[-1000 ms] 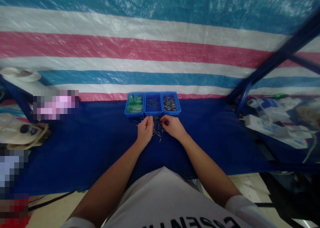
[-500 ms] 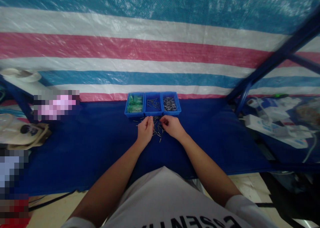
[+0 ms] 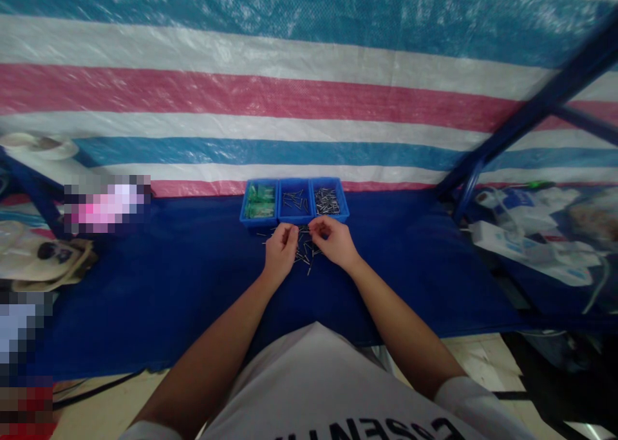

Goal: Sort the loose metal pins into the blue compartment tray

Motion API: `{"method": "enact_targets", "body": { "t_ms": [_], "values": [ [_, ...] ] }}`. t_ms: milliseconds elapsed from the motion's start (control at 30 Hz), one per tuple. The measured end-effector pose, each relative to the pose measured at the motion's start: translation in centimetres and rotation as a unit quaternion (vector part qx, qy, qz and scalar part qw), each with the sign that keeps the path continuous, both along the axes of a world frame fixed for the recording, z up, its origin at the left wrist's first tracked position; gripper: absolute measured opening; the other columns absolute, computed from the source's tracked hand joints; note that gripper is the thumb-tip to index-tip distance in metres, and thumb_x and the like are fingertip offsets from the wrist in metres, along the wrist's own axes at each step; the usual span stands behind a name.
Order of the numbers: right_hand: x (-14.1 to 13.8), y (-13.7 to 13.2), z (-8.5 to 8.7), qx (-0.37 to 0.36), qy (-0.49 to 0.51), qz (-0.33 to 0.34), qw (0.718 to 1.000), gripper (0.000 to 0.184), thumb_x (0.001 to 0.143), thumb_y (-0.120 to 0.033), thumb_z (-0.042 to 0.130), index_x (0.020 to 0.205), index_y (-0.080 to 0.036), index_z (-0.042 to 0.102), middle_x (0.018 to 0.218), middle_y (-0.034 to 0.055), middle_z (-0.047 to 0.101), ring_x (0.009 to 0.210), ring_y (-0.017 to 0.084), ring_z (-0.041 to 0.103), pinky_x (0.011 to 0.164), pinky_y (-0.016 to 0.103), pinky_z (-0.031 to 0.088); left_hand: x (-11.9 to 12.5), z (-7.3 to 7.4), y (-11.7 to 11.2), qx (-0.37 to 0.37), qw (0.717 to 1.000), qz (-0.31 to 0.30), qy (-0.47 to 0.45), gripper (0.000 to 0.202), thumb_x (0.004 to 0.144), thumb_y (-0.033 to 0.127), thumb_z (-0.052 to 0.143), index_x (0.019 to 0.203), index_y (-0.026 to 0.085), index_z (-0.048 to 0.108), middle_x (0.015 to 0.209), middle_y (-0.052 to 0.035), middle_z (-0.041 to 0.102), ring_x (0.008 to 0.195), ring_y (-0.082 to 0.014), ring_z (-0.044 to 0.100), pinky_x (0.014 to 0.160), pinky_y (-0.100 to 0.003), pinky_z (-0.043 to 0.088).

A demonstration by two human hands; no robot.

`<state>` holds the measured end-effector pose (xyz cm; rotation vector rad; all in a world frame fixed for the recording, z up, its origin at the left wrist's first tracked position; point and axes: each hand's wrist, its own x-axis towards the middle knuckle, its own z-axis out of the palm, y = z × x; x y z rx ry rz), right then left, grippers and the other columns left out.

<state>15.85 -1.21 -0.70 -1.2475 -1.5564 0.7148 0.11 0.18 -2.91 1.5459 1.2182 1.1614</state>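
Three trays (image 3: 294, 219) sit side by side at the back of my worktop (image 3: 168, 285), against the tarp (image 3: 309, 105) hanging behind them. Just before the middle tray lies a scatter of pins (image 3: 304, 255). My left hand (image 3: 280, 253) rests at the scatter's left edge and my right hand (image 3: 334, 242) at its right.

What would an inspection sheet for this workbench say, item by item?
Surface: table covered with dark blue cloth.
Job's things: pile of small metal pins lying loose between the hands; three blue bins in a row behind it, the left one holding green parts, the other two pins.
Clutter: beige bag at left; white electrical gear at right.
Grips: left hand and right hand both at the pile, fingertips drawn together; what they hold is too small to tell.
Cables: dark cable on the floor at left; pale cable at far right.
Surroundings: striped tarp behind; blue metal frame at right.
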Motion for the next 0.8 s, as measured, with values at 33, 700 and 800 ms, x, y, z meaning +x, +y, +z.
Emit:
{"method": "enact_targets", "body": {
  "t_ms": [33, 700, 800],
  "values": [
    [-0.05, -0.02, 0.04, 0.002, 0.023, 0.0, 1.0, 0.012, 0.076, -0.015, 0.058, 0.087, -0.017, 0.063, 0.081, 0.0031, 0.065, 0.068, 0.013, 0.061, 0.066, 0.026, 0.052, 0.03, -0.11, 0.07, -0.002, 1.0, -0.004, -0.004, 0.023, 0.089, 0.043, 0.051, 0.086, 0.02, 0.057, 0.059, 0.0049, 0.053, 0.05, -0.0098, 0.049, 0.051, -0.022, 0.038],
    [-0.2, 0.33, -0.5, -0.031, 0.12, -0.004, 0.992, 0.015, 0.075, -0.027, 0.066, 0.087, -0.019, 0.061, 0.084, 0.0036, 0.066, 0.073, 0.014, 0.063, 0.065, 0.026, 0.052, 0.24, 0.17, 0.02, -0.005, 1.0, -0.021, -0.003, 0.021, 0.087, 0.038, 0.054, 0.089, 0.018, 0.059, 0.068, 0.001, 0.065, 0.053, -0.0097, 0.057, 0.055, -0.022, 0.045],
    [-0.21, 0.2, -0.35, -0.021, 0.098, 0.0, 0.995, 0.016, 0.075, -0.026, 0.067, 0.089, -0.018, 0.063, 0.088, 0.0048, 0.068, 0.076, 0.015, 0.065, 0.067, 0.027, 0.053, 0.13, 0.11, 0.01, -0.01, 1.0, -0.022, 0.0, 0.024, 0.089, 0.041, 0.052, 0.089, 0.018, 0.059, 0.065, 0.0018, 0.062, 0.053, -0.01, 0.057, 0.054, -0.022, 0.044]
  ]
}}
